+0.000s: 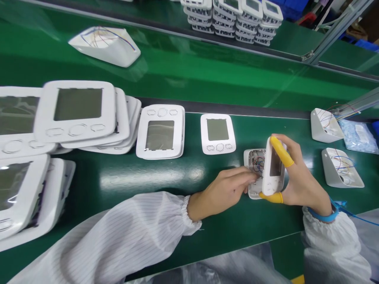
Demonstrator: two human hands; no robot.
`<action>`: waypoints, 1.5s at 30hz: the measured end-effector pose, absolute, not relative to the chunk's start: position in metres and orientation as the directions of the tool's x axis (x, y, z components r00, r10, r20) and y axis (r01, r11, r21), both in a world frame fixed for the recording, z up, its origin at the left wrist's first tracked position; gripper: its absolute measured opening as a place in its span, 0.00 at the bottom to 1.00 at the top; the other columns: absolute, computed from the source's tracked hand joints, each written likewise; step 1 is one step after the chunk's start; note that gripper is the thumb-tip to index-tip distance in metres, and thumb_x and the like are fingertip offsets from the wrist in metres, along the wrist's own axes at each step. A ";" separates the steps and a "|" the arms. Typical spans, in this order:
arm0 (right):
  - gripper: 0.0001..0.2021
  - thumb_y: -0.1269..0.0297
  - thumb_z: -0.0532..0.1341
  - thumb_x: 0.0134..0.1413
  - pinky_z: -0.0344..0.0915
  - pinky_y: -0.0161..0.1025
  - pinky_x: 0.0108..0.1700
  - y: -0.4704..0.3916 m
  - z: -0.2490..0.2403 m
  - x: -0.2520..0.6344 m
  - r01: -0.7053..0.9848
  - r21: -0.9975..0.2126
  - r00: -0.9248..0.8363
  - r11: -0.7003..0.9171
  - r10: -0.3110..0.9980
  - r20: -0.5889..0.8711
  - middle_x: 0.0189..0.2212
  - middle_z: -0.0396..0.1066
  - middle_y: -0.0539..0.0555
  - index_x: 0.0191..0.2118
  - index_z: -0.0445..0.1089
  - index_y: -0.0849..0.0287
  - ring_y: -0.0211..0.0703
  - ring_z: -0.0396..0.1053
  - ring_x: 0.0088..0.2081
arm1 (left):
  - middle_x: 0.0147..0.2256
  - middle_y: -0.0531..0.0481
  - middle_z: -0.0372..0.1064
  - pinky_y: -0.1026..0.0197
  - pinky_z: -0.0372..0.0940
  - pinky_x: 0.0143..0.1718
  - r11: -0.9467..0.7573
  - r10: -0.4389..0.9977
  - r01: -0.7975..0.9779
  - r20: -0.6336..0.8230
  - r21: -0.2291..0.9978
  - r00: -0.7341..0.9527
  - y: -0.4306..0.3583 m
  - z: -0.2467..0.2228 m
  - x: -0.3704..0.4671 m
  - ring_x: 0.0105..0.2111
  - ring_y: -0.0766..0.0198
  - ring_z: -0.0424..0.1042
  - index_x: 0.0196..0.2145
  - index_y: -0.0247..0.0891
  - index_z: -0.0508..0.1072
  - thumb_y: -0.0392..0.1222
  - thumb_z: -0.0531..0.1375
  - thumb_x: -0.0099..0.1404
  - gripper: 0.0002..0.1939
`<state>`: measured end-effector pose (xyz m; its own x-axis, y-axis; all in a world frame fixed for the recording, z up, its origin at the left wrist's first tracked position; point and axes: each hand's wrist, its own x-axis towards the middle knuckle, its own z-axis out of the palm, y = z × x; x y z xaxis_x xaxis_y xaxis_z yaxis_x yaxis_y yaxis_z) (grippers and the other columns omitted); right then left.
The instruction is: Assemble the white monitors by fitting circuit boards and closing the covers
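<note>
Fingers of the right hand point(302, 181), two wearing yellow covers point(282, 152), are gripping a screened front panel point(271, 173) by its edges, holding it tilted up over the three-o'clock side of an open white shell point(254, 192). Left hand point(225, 189): fingertips are reaching over the shell's nine-o'clock edge; cannot tell whether they are pinching its wires point(258, 162). Taken from the shell: a single panel point(218, 134) is lying toward ten-thirty, wired shells point(340, 173) are sitting toward two and three, a larger pile point(78, 104) is resting between nine and ten.
</note>
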<state>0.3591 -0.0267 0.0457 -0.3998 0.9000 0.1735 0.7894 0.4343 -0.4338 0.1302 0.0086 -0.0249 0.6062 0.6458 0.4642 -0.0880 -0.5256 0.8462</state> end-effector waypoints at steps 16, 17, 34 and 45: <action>0.61 0.46 0.76 0.46 0.58 0.71 0.68 -0.029 0.047 0.360 0.793 -0.445 -0.381 0.417 0.908 0.172 0.71 0.44 0.64 0.77 0.38 0.46 0.74 0.48 0.71 | 0.42 0.43 0.82 0.67 0.78 0.38 0.021 0.791 -0.245 0.134 0.969 0.597 0.002 -0.015 0.135 0.37 0.64 0.82 0.50 0.33 0.76 0.30 0.61 0.70 0.12; 0.61 0.46 0.76 0.46 0.58 0.70 0.68 -0.029 0.047 0.360 0.790 -0.446 -0.385 0.420 0.907 0.173 0.71 0.44 0.64 0.77 0.38 0.47 0.74 0.48 0.71 | 0.42 0.43 0.82 0.68 0.78 0.39 0.047 0.794 -0.251 0.116 0.967 0.597 0.001 -0.016 0.136 0.38 0.64 0.83 0.51 0.33 0.76 0.30 0.61 0.70 0.12; 0.59 0.48 0.76 0.48 0.60 0.67 0.68 -0.028 0.046 0.356 0.785 -0.445 -0.408 0.431 0.900 0.151 0.70 0.46 0.65 0.77 0.40 0.49 0.71 0.50 0.71 | 0.31 0.49 0.79 0.70 0.73 0.31 -0.288 0.769 -0.142 0.317 0.947 0.555 0.004 -0.017 0.137 0.27 0.68 0.77 0.38 0.33 0.79 0.30 0.61 0.72 0.07; 0.58 0.48 0.75 0.48 0.58 0.66 0.69 -0.029 0.046 0.356 0.786 -0.421 -0.426 0.453 0.890 0.162 0.70 0.46 0.65 0.77 0.42 0.51 0.70 0.51 0.70 | 0.31 0.47 0.75 0.68 0.72 0.32 -0.336 0.746 -0.187 0.382 0.923 0.545 0.005 -0.020 0.139 0.27 0.69 0.74 0.38 0.30 0.79 0.28 0.60 0.73 0.08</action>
